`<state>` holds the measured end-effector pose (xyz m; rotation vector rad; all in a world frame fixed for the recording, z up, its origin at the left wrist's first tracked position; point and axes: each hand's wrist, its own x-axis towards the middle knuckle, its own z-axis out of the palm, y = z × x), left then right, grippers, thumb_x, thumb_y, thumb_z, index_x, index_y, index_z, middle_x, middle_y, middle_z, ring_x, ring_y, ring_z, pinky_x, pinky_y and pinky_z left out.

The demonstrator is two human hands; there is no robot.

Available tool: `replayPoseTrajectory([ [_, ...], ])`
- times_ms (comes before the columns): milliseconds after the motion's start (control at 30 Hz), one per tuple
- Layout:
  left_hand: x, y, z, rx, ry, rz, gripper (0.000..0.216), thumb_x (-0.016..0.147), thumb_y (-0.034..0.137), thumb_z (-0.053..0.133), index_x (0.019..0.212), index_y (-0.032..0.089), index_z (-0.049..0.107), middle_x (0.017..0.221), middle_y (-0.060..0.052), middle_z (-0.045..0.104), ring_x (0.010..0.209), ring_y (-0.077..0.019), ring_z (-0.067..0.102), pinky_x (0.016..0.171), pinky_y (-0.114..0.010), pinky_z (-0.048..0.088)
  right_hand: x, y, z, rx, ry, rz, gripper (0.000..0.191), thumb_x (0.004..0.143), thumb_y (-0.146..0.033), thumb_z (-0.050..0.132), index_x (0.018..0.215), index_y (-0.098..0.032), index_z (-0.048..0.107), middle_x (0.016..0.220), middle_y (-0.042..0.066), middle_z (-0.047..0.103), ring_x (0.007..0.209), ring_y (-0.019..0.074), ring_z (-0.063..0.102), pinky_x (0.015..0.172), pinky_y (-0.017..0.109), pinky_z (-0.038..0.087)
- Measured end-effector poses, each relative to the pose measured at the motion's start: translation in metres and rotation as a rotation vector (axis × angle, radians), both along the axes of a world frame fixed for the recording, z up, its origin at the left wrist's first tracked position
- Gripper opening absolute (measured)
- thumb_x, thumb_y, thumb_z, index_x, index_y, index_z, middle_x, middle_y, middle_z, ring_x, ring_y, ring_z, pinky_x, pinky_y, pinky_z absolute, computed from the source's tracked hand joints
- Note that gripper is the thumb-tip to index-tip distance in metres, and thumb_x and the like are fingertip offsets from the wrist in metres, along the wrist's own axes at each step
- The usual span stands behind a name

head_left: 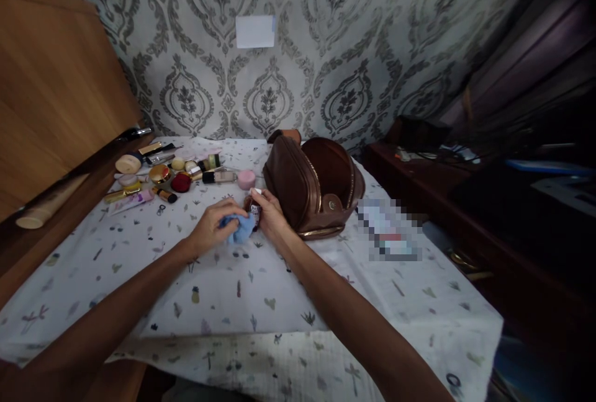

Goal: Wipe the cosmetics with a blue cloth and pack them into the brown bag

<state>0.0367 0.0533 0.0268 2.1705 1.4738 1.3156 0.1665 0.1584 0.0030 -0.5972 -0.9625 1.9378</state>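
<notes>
Near the middle of the table, my right hand [272, 212] is closed around a small dark bottle [254, 211] with a white top and a printed label. My left hand [218, 223] grips a blue cloth [241, 229], which lies against the bottle's left side. Just to the right of my right hand stands a brown cosmetic bag [298, 188] with its zipped mouth open. Behind the hands sits a round pink jar [246, 178], and a foundation bottle [221, 177] with a black cap lies beside it.
Several cosmetics, including a red round item [180, 182], a gold-rimmed compact [159, 174] and a pinkish tube [133, 201], lie at the back left. A blurred-out flat object [390, 231] is right of the bag. A wooden cabinet [60, 79] borders the left; the patterned tablecloth [223, 303] hangs over the front edge.
</notes>
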Motion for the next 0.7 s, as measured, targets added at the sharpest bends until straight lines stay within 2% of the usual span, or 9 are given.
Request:
replayPoseTrajectory([
  [100,-0.002,0.002,-0.001,0.111,-0.047,0.179,0.023,0.092,0.021,0.051,0.106,0.019,0.07,0.095,-0.006,0.064,0.092,-0.0188,0.061,0.083,-0.031,0.051,0.0,-0.004,0.002,0.054,0.001,0.017,0.041,0.056,-0.043,0.086,0.078,-0.021,0.059,0.065,-0.006,0.062,0.06,0.0101,0.055,0.06,0.023,0.045],
  [167,-0.003,0.003,-0.002,0.159,-0.024,0.194,0.024,0.094,0.02,0.051,0.11,0.019,0.069,0.097,-0.006,0.063,0.094,-0.0186,0.061,0.085,-0.031,0.05,0.0,-0.006,0.004,0.088,0.006,0.031,0.039,0.057,-0.042,0.086,0.078,-0.021,0.062,0.067,-0.007,0.061,0.062,0.0095,0.055,0.063,0.022,0.045],
  [267,-0.005,0.004,-0.005,0.176,0.048,0.129,0.025,0.095,0.018,0.051,0.112,0.019,0.069,0.097,-0.006,0.061,0.093,-0.0172,0.061,0.084,-0.029,0.051,0.0,-0.006,0.006,0.116,-0.017,0.036,0.038,0.057,-0.044,0.085,0.077,-0.021,0.064,0.07,-0.006,0.062,0.064,0.0099,0.054,0.064,0.023,0.044],
  [367,-0.004,0.003,-0.007,0.157,0.132,0.023,0.026,0.095,0.016,0.049,0.109,0.02,0.071,0.098,-0.006,0.062,0.091,-0.0157,0.062,0.081,-0.026,0.051,0.002,-0.004,0.005,0.116,-0.047,0.042,0.039,0.057,-0.048,0.084,0.075,-0.02,0.063,0.065,-0.006,0.057,0.059,0.0095,0.05,0.059,0.022,0.04],
  [567,0.002,-0.002,-0.009,0.042,0.314,-0.155,0.031,0.094,0.014,0.048,0.105,0.022,0.076,0.096,-0.007,0.064,0.079,-0.0119,0.062,0.073,-0.022,0.051,0.006,-0.003,0.008,0.129,-0.06,0.025,0.04,0.059,-0.05,0.084,0.07,-0.019,0.062,0.06,-0.008,0.051,0.053,0.0072,0.038,0.05,0.022,0.03],
  [700,0.005,-0.003,-0.007,-0.02,0.261,-0.255,0.032,0.091,0.012,0.049,0.1,0.023,0.077,0.095,-0.006,0.066,0.078,-0.0122,0.064,0.071,-0.022,0.051,0.008,-0.003,0.011,0.139,-0.088,-0.002,0.041,0.058,-0.051,0.085,0.069,-0.019,0.062,0.056,-0.008,0.048,0.051,0.0072,0.037,0.05,0.022,0.029],
])
